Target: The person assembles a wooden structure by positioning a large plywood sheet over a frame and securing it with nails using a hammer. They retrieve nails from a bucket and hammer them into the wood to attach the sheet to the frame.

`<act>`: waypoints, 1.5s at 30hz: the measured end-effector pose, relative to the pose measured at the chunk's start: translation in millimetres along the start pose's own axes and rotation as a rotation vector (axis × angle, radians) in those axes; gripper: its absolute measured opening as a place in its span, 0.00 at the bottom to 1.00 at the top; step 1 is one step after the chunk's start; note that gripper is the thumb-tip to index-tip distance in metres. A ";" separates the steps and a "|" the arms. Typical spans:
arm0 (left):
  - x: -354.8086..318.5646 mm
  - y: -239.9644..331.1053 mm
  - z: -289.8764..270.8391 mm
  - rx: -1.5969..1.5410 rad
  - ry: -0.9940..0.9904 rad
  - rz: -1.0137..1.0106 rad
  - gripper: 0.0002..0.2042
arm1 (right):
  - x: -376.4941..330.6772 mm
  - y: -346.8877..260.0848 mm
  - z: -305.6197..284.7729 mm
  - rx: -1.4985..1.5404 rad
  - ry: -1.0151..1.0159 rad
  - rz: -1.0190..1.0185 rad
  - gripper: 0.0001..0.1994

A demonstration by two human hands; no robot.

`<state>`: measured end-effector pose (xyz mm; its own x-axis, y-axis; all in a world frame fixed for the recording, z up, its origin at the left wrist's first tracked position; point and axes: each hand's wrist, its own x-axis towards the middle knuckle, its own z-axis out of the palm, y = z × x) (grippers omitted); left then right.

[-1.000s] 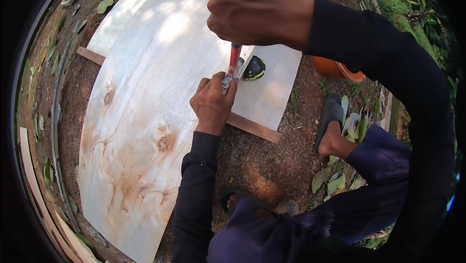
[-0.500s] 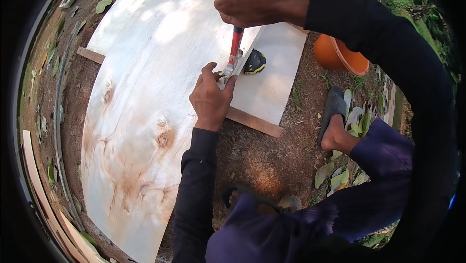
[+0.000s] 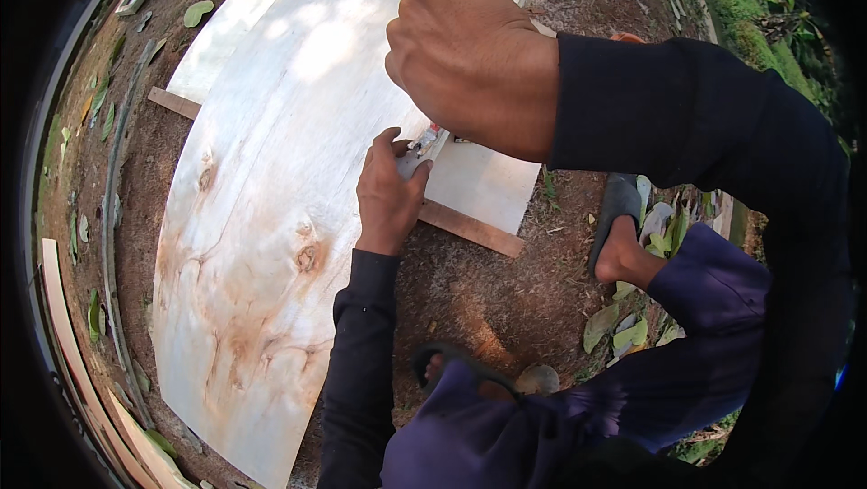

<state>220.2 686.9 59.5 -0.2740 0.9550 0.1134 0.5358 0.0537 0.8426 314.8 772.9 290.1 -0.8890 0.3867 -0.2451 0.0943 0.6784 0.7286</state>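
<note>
left hand (image 3: pixel 390 189): pinching a small metal piece (image 3: pixel 424 148) on the plywood sheet (image 3: pixel 271 182)
right hand (image 3: pixel 470 51): fisted, can't tell on what
risk: I could hit my fingers

Plywood sheet (image 3: pixel 262 218): pale, knotted, laid flat on ground over wooden battens (image 3: pixel 470 229). Small metal tool (image 3: pixel 424 148), partly hidden, is pinched at sheet's right edge w/ red handle glimpsed.

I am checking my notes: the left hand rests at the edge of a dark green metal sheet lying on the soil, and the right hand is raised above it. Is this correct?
Not quite. The head view shows a pale plywood sheet, not dark green metal. The rest holds: the left hand rests at its edge, on soil, and the right hand is raised above it.
</note>
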 end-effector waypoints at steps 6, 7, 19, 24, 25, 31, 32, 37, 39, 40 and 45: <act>-15.1 -10.4 -13.1 -0.008 0.122 0.163 0.28 | 6.4 -1.5 -13.0 -0.035 -0.153 0.003 0.13; -26.2 -11.3 -16.4 -0.026 0.169 0.151 0.26 | -0.4 5.2 -1.8 0.001 -0.096 0.030 0.12; -304.1 -57.9 -38.5 -1.076 0.389 -0.822 0.31 | -147.8 6.5 53.0 0.659 -0.380 0.090 0.12; -305.5 -58.1 -73.7 -0.815 0.265 -0.847 0.35 | -143.7 -31.3 77.0 0.667 -0.222 -0.192 0.12; -299.1 -51.8 -82.7 -0.735 0.211 -0.835 0.35 | -140.6 -34.8 75.8 0.662 -0.195 -0.224 0.12; -249.5 1.8 -102.7 -0.754 0.050 -0.727 0.20 | -168.4 -23.9 91.5 0.711 -0.042 -0.209 0.11; -244.1 9.2 -108.9 -0.706 0.015 -0.721 0.19 | -172.4 -19.7 98.9 0.760 -0.005 -0.183 0.11; -194.9 55.2 -142.1 -0.311 -0.198 -0.581 0.15 | -222.5 -28.8 184.4 1.044 0.046 0.179 0.12; -170.0 76.0 -149.4 -0.157 -0.309 -0.583 0.18 | -242.2 -58.4 227.8 1.257 0.014 0.443 0.12; -158.0 82.3 -150.3 -0.109 -0.343 -0.624 0.18 | -251.7 -87.7 254.8 1.282 0.151 0.548 0.12; -129.7 81.8 -138.2 0.388 -0.686 -0.662 0.29 | -275.5 -218.3 297.0 1.299 0.336 0.828 0.13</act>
<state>189.1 527.1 186.5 -0.1584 0.6544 -0.7394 0.6979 0.6039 0.3850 672.2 703.8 8.6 -0.4359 0.8766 0.2038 0.7332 0.4772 -0.4845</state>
